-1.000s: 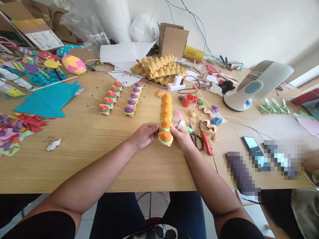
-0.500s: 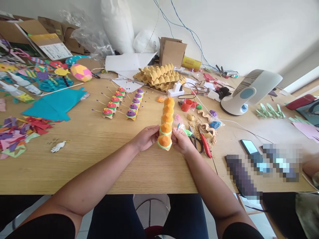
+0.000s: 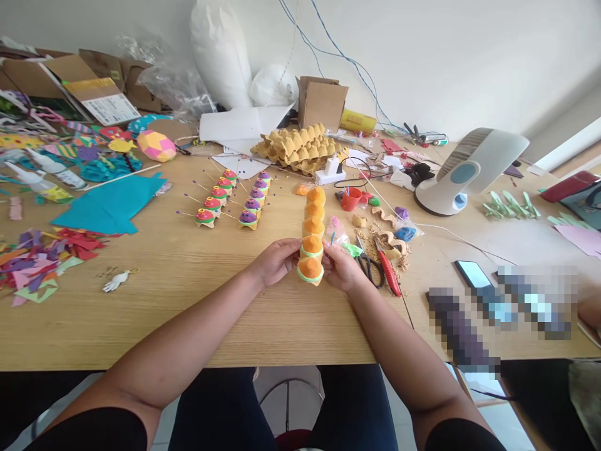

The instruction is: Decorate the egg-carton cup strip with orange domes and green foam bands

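A wooden counter (image 3: 263, 332) spread wide. At its middle, an orange, five-bumped egg-carton strip (image 3: 313, 225) ran lengthwise away from the body. The left hand (image 3: 277, 263) and right hand (image 3: 344, 266) sat about equally near, each grip pinching opposite sides toward its closer end. A small blue tool (image 3: 333, 238) showed at the right fingertips.
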`<state>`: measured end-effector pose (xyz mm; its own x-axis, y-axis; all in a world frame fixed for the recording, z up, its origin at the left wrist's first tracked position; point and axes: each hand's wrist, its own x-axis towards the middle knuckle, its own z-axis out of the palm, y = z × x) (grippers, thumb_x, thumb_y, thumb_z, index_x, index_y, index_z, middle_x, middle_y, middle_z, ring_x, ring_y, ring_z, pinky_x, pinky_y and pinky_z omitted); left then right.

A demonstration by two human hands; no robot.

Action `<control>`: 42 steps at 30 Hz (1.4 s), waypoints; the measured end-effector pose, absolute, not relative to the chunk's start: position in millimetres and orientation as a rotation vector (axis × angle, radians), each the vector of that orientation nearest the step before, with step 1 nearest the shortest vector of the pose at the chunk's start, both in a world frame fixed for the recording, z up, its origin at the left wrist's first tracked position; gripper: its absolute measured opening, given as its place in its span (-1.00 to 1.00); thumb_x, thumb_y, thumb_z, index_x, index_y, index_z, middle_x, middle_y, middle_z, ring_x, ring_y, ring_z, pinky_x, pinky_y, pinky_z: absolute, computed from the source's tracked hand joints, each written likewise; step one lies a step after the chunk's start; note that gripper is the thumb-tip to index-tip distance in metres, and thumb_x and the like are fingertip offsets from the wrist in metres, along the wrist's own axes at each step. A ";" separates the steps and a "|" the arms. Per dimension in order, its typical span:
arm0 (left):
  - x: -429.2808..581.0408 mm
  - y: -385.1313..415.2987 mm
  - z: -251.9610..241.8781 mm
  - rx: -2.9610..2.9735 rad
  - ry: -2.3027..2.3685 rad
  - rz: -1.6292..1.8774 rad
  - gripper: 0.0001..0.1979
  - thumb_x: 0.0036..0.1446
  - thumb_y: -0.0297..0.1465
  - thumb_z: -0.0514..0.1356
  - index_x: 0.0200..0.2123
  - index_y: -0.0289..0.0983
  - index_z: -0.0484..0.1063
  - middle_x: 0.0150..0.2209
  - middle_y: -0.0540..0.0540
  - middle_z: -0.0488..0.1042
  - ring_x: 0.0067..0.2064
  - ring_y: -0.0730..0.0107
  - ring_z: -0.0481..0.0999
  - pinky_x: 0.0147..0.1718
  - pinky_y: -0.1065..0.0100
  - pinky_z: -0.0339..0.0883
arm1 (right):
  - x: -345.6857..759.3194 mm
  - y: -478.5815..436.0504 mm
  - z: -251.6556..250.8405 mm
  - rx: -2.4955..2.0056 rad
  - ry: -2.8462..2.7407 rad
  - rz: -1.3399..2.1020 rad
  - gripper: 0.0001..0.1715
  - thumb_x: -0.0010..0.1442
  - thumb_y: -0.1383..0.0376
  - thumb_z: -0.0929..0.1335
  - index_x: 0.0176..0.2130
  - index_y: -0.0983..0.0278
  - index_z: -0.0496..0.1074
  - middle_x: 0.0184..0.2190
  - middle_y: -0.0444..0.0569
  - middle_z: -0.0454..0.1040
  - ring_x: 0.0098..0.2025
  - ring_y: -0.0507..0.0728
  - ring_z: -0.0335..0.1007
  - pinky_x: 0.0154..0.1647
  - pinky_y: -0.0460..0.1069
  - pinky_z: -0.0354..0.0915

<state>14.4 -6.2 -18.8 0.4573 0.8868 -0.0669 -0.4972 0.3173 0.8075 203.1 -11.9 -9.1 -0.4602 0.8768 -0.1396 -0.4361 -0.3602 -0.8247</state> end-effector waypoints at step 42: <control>-0.6 2.9 -19.0 1.820 1.566 0.911 -0.38 0.40 -0.02 -0.10 -0.41 -0.17 0.62 -0.31 -0.12 0.68 -0.20 0.16 0.62 -0.18 0.27 0.36 | 215.5 -5.2 -3.8 -1.694 -1.865 0.965 -0.55 0.38 0.08 0.24 -0.27 0.23 0.61 -0.54 -0.12 0.39 -0.41 0.10 0.29 -0.33 -0.03 0.11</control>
<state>-0.6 2.9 -19.0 0.0842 0.9877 0.1319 0.6026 -0.1559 0.7827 215.5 -5.2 -3.8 -0.1528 0.9795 -0.1311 0.6727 0.0059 -0.7399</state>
